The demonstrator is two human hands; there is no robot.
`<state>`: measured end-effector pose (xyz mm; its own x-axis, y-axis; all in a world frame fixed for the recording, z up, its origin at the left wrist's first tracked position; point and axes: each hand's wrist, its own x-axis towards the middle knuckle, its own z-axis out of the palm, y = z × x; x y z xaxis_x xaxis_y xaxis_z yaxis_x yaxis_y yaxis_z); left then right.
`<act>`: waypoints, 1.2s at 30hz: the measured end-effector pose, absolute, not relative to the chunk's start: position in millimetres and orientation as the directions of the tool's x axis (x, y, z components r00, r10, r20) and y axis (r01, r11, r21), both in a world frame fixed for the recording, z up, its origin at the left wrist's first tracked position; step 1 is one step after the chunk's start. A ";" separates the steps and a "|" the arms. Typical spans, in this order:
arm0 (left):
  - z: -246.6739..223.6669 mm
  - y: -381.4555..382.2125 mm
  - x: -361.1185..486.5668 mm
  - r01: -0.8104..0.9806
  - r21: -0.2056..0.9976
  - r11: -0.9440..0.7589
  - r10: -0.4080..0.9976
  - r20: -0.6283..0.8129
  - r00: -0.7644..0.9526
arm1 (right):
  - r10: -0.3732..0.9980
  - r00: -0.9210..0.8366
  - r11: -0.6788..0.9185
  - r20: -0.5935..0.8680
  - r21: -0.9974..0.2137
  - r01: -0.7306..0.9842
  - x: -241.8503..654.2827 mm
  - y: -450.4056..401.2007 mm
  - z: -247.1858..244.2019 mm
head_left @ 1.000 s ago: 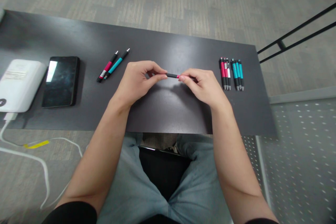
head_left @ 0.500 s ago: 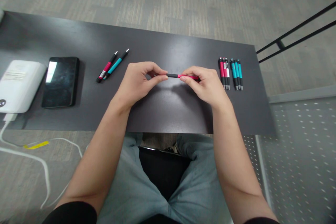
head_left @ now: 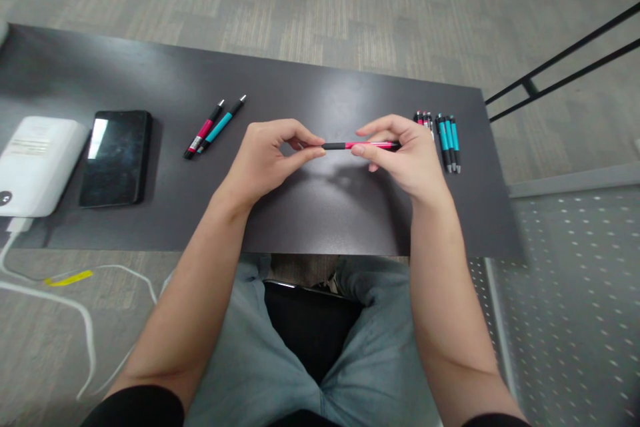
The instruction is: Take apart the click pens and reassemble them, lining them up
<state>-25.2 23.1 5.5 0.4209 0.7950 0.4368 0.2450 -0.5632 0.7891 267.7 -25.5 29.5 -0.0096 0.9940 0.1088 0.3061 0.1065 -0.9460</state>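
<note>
Over the counter [head_left: 325, 213], the left hand [head_left: 270, 152] pinches the red pen [head_left: 351, 145] by one end; the right hand [head_left: 416, 159] sits loosely parted around its barrel. So slight a pinch could let it droop.

Right hand [head_left: 415, 157] loosened and slid outward along the red-and-black pen [head_left: 371, 145].
A second ago its thumb and fingers were pinched together over the barrel – now the index finger is raised clear of the thumb, baring a long stretch of red that was mostly covered. The hand also sits farther right – hiding all but the top ends of the red and white pens [head_left: 421, 117].
</note>
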 end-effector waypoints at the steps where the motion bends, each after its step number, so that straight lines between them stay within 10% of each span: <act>1: 5.8 22.0 -24.1 0.255 0.793 -0.552 0.805 0.427 0.412 | 0.995 0.011 0.094 0.101 -0.956 0.278 266.2 -24.9 29.1; 23: 17.4 16.1 -25.1 0.320 0.861 -0.394 0.888 0.266 0.376 | 0.861 0.355 0.342 0.365 -0.931 0.127 240.5 -7.4 -16.0; 36: 13.3 22.4 -26.3 0.452 0.792 -0.411 0.905 0.293 0.310 | 0.907 0.327 0.176 0.266 -0.944 0.279 256.3 -3.0 -27.4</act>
